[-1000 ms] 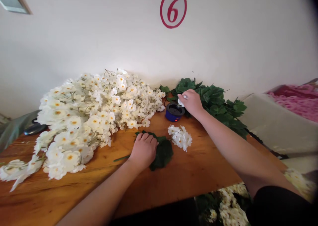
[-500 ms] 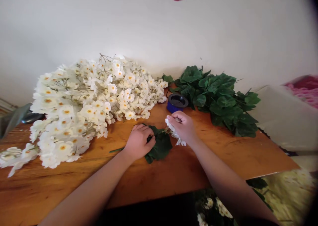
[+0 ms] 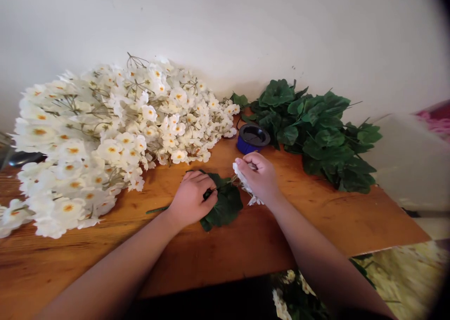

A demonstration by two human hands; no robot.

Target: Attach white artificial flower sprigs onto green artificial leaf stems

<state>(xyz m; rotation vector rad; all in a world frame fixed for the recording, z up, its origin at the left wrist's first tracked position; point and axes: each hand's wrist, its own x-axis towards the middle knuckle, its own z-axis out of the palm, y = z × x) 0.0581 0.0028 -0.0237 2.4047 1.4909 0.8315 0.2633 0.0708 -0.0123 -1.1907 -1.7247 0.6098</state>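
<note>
My left hand point(image 3: 192, 197) is closed round the stem of a green leaf piece point(image 3: 227, 205), whose leaves spread out to its right over the wooden table. The stem's end pokes out to the left of the hand. Just to the right, my right hand point(image 3: 260, 176) is closed on a small white flower sprig point(image 3: 240, 175); its petals hang below the fingers and its thin stems point towards the leaves. A blue holder with a black round top point(image 3: 253, 138) stands behind my right hand.
A large heap of white flowers point(image 3: 116, 137) covers the left and back of the table point(image 3: 260, 245). Green leaves point(image 3: 319, 132) are piled at the back right against the wall. More flowers point(image 3: 404, 278) lie below the table's right edge, and something pink point(image 3: 434, 123) is at far right.
The view has shifted a little, so the flower heap appears farther left and the leaf pile farther right. Both hands keep their hold, with little movement between them.
</note>
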